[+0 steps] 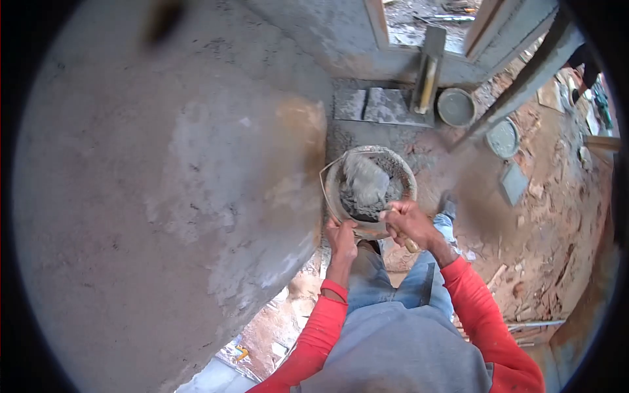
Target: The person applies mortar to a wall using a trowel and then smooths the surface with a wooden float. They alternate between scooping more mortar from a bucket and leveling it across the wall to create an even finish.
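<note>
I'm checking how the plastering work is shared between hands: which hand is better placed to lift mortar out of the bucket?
The right hand: it already grips the trowel handle, whose blade sits in the mortar. The left hand is occupied holding the bucket at its rim.

From my remote seat, the tool's working end lay buried in the wet mortar (364, 185), so I could not tell its shape; only a handle stub (411, 245) showed below the right hand (407, 223). The left hand (342, 239) covered the near rim of the bucket (406, 171). A figure (582, 69) at upper right was cut by the lens edge. Debris beyond the doorway (426, 23) was too small to identify.
</note>
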{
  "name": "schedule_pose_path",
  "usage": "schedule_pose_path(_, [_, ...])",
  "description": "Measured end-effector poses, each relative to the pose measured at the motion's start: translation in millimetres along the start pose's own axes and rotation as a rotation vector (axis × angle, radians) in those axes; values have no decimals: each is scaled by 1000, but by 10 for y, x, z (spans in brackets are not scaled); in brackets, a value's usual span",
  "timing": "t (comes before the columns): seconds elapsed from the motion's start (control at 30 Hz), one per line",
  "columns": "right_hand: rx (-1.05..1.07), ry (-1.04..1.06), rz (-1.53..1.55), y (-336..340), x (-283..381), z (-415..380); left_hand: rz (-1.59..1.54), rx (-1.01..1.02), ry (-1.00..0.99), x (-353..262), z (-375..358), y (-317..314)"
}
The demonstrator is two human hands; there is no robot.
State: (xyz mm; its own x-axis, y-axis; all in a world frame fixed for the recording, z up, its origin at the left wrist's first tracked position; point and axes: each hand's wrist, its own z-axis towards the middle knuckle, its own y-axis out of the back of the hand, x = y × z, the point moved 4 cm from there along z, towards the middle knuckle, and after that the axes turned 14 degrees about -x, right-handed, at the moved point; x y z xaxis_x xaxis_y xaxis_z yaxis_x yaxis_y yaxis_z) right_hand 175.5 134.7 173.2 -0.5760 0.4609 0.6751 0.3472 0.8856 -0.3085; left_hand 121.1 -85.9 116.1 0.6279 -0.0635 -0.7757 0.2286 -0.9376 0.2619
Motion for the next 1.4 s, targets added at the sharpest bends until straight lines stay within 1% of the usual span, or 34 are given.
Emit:
schedule_pose_path(0.03, [9,-38,118,-40,134,-53,-53,25,55,148,73,84])
schedule_pose_path(0.13, [-34,110,332,-92,747,96,-10,-29,133,273,214,302])
schedule_pose_path(0.17, [-114,214,333,-89,985,135,22,-5,66,351,321,441])
schedule_pose_path(0.23, [-275,418,345,-153,1453,224,81,-22,47,269,303,736])
schedule_pose_path(0.33, [-774,766,290,-457,2052,365,133,-36,12,223,343,1224])
schedule_pose_path(0.4, [-1114,942,220,-726,2201,712,62,-79,15,82,244,1505])
schedule_pose_path(0.43, [-1288,1025,189,-917,2251,940,105,-112,0,70,252,1701])
schedule_pose_path(0.47, [-1362,1057,266,-1210,2337,1216,146,-142,-16,76,283,1869])
schedule_pose_path(0.5, [-1432,1079,339,-1556,2372,1551,111,-163,55,105,296,2012])
schedule_pose_path(0.57, [-1120,922,137,-2476,2386,2366,83,-230,90,-31,220,2053])
schedule_pose_path(0.6, [-778,1046,35,-2893,2375,2454,88,-266,114,-111,161,2118])
schedule_pose_path(0.63, [-718,1237,-141,-3232,2282,2036,30,-336,71,-160,183,2054])
schedule_pose_path(0.67, [-562,1258,-53,-3238,2323,1419,34,-281,33,-163,377,1930])
schedule_pose_path(0.7, [-400,1231,28,-3243,2198,838,57,-245,22,-87,447,2024])
schedule_pose_path(0.73, [-347,1114,-11,-3136,1870,637,88,-211,16,-14,383,2117])
schedule_pose_path(0.77, [-304,1023,-45,-2882,1639,518,54,-244,-7,-75,377,2003])
schedule_pose_path(0.83, [-303,865,-335,-2200,948,568,64,-263,-31,5,455,1870])
schedule_pose_path(0.87, [-306,729,-718,-1771,577,590,72,-273,-45,36,487,1815])
schedule_pose_path(0.9, [-118,508,-979,-1401,440,494,148,-243,-95,-1,485,1720])
schedule_pose_path(0.93, [-40,580,-1108,-1016,191,428,209,-219,-129,-24,461,1617])
schedule_pose_path(0.97, [43,646,-1227,-776,-97,377,278,-194,-162,-52,423,1525])
schedule_pose_path(1.03, [-78,457,-1363,-492,-346,366,423,-138,-283,-51,366,1292])
schedule_pose_path(1.07, [-141,366,-1420,-395,-456,365,467,-117,-277,-165,233,1163])
schedule_pose_path(1.1, [-100,287,-1314,-337,-584,441,500,-97,-280,-388,44,946])
schedule_pose_path(1.13, [-56,208,-1209,-290,-759,504,534,-79,-279,-486,-106,771])
schedule_pose_path(1.17, [-9,121,-1098,-266,-949,495,548,-92,-339,-372,-106,703])
schedule_pose_path(1.2, [34,42,-981,-254,-1055,500,526,-90,-340,-345,-89,614])
schedule_pose_path(1.23, [58,-45,-850,-191,-677,253,507,-90,-337,-330,-73,539])
schedule_pose_path(1.27, [67,-71,-755,-148,-605,55,503,-90,-313,-258,-136,560])
schedule_pose_path(1.3, [63,-91,-667,-43,-541,-98,214,-40,-224,-168,-157,502])
schedule_pose_path(1.33, [46,-98,-587,79,-479,-198,150,-32,-159,-94,-195,439])
schedule_pose_path(1.37, [-47,-64,-456,64,-435,-285,88,-25,-96,-46,-224,416])
schedule_pose_path(1.4, [-45,-97,-403,80,-369,-292,20,-17,-46,-37,-189,344])
